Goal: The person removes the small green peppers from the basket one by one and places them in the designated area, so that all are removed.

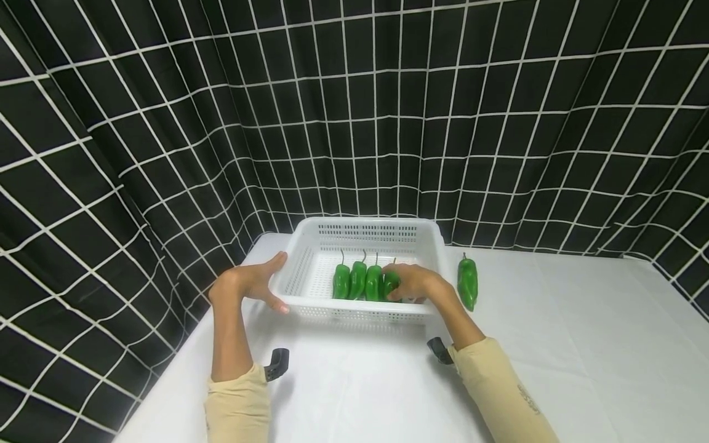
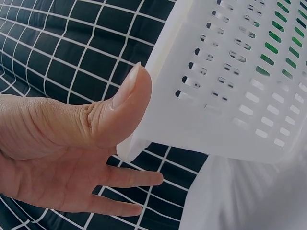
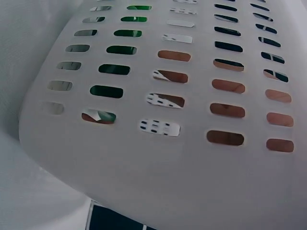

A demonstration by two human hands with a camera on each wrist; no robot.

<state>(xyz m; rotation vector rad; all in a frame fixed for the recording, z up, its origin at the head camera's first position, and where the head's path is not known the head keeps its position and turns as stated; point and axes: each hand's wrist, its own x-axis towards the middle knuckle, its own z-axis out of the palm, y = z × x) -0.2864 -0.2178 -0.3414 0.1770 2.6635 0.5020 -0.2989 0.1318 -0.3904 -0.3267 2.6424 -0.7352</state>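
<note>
A white slotted plastic basket (image 1: 327,303) stands on the table, with several green peppers (image 1: 357,281) lying side by side in it, stems toward the back. My left hand (image 1: 252,283) is at the basket's left end; thumb and fingers are spread. In the left wrist view, that hand's thumb (image 2: 127,103) rests against the basket wall (image 2: 192,129), its fingers extended below. Inside the basket, my right hand (image 1: 415,283) grips the rightmost pepper (image 1: 391,282) between thumb and fingers. The right wrist view shows the basket's outer wall (image 3: 120,163), with skin and green visible only through the slots.
Another green pepper (image 1: 468,283) lies on the white-covered table (image 1: 554,320) to the right of the basket. Behind and to the left hangs a black curtain (image 1: 360,141) with a white grid. Dark wrist mounts (image 1: 277,364) protrude beside both sleeves.
</note>
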